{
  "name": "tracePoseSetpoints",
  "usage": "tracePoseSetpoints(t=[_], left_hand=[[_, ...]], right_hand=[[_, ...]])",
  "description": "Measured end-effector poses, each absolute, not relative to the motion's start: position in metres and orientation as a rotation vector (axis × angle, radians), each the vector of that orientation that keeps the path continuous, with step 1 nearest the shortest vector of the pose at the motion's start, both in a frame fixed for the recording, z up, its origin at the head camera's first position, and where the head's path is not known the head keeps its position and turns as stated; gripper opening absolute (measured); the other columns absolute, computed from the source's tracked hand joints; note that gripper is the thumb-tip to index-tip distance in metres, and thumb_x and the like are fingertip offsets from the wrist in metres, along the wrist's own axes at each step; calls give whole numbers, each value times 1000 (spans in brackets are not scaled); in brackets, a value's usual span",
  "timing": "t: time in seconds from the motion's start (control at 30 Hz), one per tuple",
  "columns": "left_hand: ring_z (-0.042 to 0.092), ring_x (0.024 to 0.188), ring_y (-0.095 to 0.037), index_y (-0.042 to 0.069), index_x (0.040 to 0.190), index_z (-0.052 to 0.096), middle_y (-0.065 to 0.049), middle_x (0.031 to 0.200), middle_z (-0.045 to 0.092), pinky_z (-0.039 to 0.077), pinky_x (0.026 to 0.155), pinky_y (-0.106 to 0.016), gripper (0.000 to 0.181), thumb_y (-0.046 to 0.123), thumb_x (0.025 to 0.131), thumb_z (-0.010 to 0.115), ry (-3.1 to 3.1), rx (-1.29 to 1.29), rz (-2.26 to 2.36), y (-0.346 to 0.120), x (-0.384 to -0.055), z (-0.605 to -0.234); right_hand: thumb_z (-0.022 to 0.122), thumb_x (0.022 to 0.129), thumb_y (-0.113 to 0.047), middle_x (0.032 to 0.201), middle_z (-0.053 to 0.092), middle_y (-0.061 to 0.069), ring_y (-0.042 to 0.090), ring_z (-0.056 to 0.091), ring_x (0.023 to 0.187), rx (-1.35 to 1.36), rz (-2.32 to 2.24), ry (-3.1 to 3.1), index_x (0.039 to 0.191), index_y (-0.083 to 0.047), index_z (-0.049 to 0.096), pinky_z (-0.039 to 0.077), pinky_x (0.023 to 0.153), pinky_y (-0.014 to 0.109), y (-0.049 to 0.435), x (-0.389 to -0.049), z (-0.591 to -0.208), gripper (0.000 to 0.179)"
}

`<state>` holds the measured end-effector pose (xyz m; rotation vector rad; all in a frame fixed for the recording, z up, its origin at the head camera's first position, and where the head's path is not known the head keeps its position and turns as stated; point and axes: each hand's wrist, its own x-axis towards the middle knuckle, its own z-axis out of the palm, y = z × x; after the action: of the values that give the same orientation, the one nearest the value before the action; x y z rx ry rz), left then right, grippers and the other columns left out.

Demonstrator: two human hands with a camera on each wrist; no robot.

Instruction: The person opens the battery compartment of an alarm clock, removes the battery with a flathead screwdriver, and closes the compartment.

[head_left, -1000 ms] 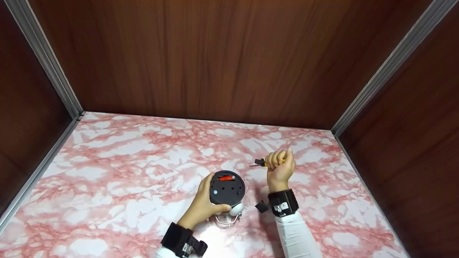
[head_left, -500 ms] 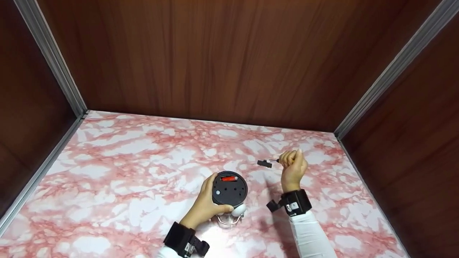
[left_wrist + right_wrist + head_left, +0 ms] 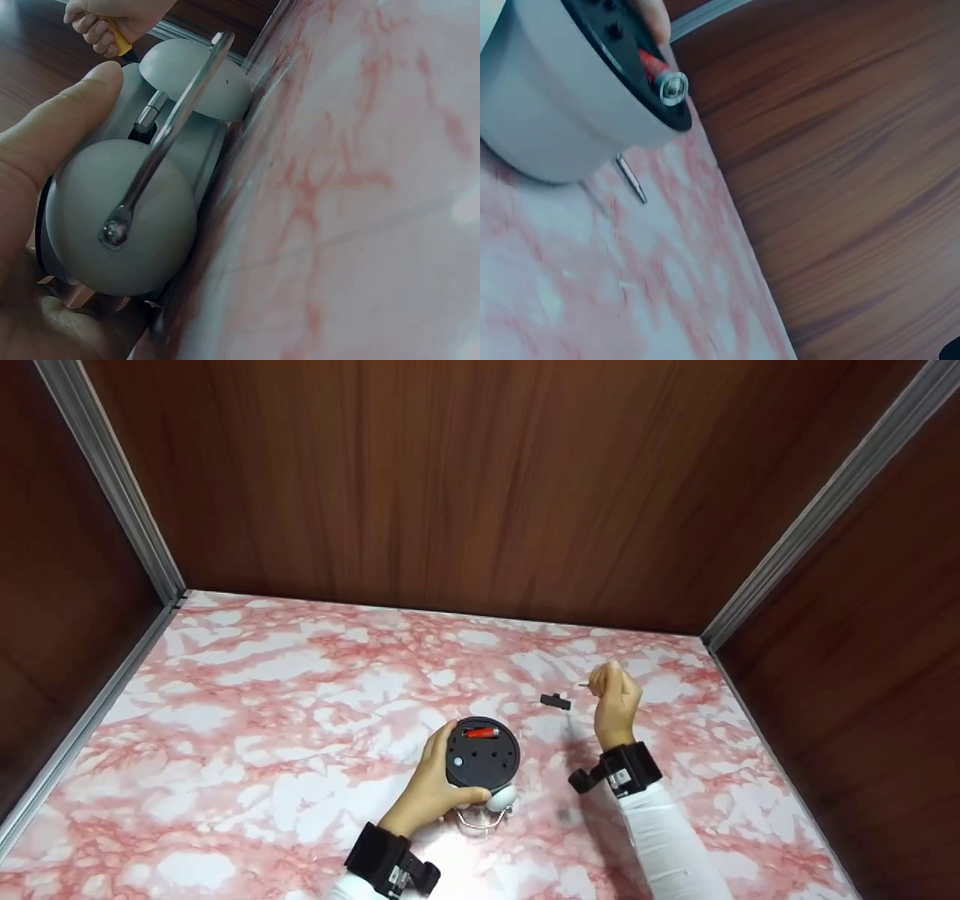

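A twin-bell alarm clock (image 3: 484,771) is face down, its round black back turned up. A red battery (image 3: 480,733) shows in the uncovered slot. My left hand (image 3: 429,787) grips the clock from the left, thumb by the bells and fingers round the far side. In the left wrist view appear two pale bells (image 3: 127,217), the hammer between them and a metal handle (image 3: 172,124). To the right, my right hand (image 3: 616,696) holds a screwdriver (image 3: 118,37) by its yellow handle, its shaft pointing left. The right wrist view does not show the right hand.
A small black battery cover (image 3: 556,702) lies on the pink-and-white marbled table (image 3: 285,697), between the clock and the right hand. Brown wood-grain panels (image 3: 435,495) enclose the back and both sides. Each wrist wears a black camera strap (image 3: 630,769).
My right hand has drawn away to the right from the battery cover, which now lies apart on the table. The left hand keeps its grip on the clock.
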<state>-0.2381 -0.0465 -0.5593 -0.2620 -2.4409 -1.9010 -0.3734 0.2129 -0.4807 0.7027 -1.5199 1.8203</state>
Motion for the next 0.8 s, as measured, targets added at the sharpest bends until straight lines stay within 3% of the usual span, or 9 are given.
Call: tracePoseSetpoints(t=[0.2,0.4,0.57,0.8], left_hand=[[38,139,-41,7,161,20,-19,162,23,32,110,-60,125,33,64,95,-2434,-259,-1904,-46,-238,-559],[37,139,-42,8,161,20,-18,162,23,31,111,-61,124,32,65,95,-2432,-255,-1910,-47,-239,-559],[37,139,-42,8,161,20,-19,162,23,31,111,-61,125,33,64,96,-2438,-254,-1902,-46,-239,-559],[38,138,-44,9,161,20,-19,162,22,33,110,-61,125,33,65,96,-2450,-248,-1896,-46,-237,-558]], right_hand=[[43,94,14,63,43,-2,7,43,62,596,1621,-1778,66,12,40,36,60,18,218,-371,-475,29],[41,84,18,68,41,-2,4,40,64,702,1448,-1950,71,11,42,32,60,18,220,-364,-465,14],[39,74,19,68,38,3,10,37,64,780,1262,-2020,72,8,43,29,61,21,231,-385,-485,12],[41,80,15,74,41,4,14,40,71,743,1119,-2142,77,0,45,33,67,27,242,-403,-499,16]])
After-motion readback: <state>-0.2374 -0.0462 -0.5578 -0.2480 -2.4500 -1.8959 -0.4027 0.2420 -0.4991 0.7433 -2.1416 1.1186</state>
